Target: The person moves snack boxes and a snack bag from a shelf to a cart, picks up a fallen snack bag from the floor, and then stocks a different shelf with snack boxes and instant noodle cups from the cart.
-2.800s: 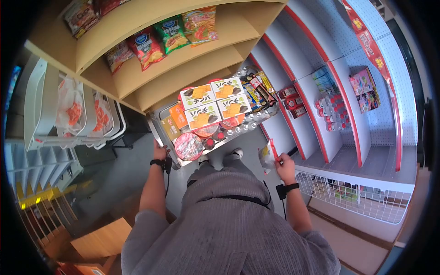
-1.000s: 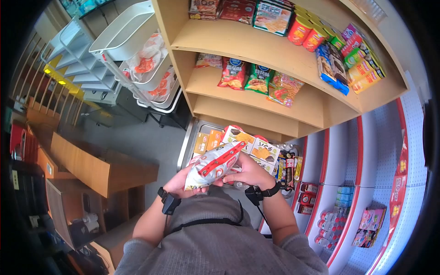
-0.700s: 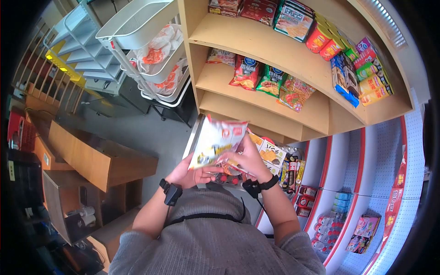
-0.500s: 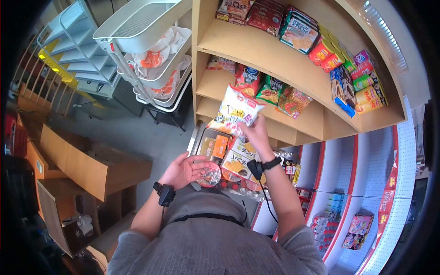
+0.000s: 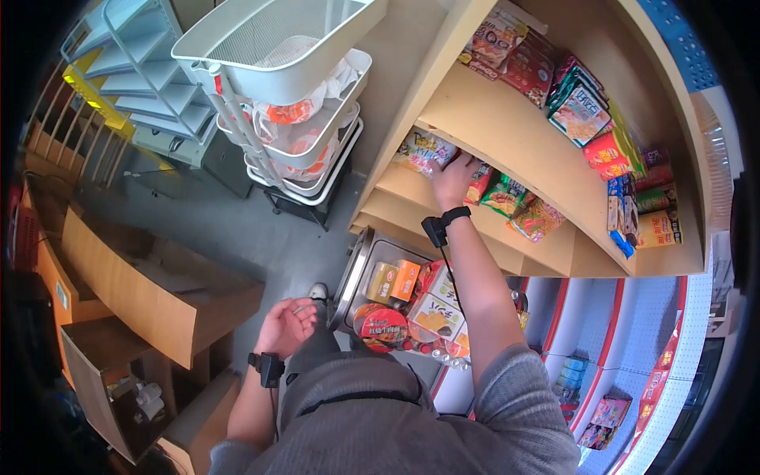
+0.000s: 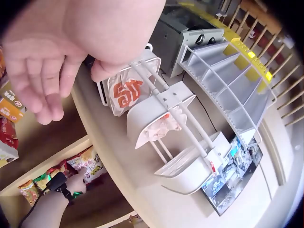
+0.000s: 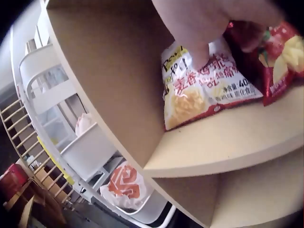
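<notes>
In the head view my right hand [image 5: 454, 182] reaches onto a wooden shelf, touching a white snack bag [image 5: 424, 150] at its left end. The right wrist view shows a fingertip of the right hand [image 7: 213, 23] on the white bag [image 7: 192, 90], which stands on the shelf board; another finger is by a red bag [image 7: 285, 59] beside it. My empty left hand [image 5: 286, 326] hangs left of the loaded cart [image 5: 348, 277], fingers loosely bent. Close up in the left wrist view, the left hand [image 6: 57, 57] holds nothing.
Green [image 5: 503, 195] and orange-red [image 5: 537, 219] snack bags lie farther right on the shelf. The cart carries boxes [image 5: 434, 315] and a red bowl [image 5: 384, 326]. A white tiered trolley [image 5: 277, 83] stands left of the shelf, a wooden cabinet [image 5: 134, 285] at the left.
The white bag has gone from both hands, then the right hand alone, onto the shelf's left end. My left hand has dropped down and left. The view has shifted toward the shelf.
</notes>
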Demonstrator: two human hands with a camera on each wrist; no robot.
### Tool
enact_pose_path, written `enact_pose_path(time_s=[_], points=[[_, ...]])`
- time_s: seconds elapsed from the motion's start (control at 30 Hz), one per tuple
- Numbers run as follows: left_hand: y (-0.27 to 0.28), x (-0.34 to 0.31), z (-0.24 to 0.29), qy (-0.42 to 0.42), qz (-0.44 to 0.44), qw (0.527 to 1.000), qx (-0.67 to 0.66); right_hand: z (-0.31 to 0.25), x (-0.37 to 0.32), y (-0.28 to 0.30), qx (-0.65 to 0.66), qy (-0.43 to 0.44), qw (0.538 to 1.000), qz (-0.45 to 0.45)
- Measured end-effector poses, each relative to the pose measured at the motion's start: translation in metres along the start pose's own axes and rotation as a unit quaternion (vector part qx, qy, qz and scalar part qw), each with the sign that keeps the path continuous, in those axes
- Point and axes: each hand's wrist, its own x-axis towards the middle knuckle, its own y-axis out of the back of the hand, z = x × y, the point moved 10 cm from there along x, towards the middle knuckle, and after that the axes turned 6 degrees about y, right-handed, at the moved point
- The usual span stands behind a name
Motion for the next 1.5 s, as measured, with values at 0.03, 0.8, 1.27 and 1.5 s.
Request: enact_pose_path(time_s=[0.03,0.8,1.27,1.5], points=[[0.006,-0.003,0.002,0.002,0.003,1.0,-0.002,0.0,-0.004,0.006,-0.014,-0.023,0.999,0.027],[0.043,0.076,-0.005,0.144,-0.031,0.987,0.067,-0.065,-0.172,0.073,0.285,0.019,0.939,-0.19],[0.121,0.171,-0.065,0.3,0.172,0.829,0.439,-0.024,-0.459,0.234,0.259,-0.343,0.899,-0.08],[0.134,0.176,-0.066,0.25,0.189,0.78,0.542,0.013,-0.558,0.229,0.29,-0.435,0.847,-0.096]])
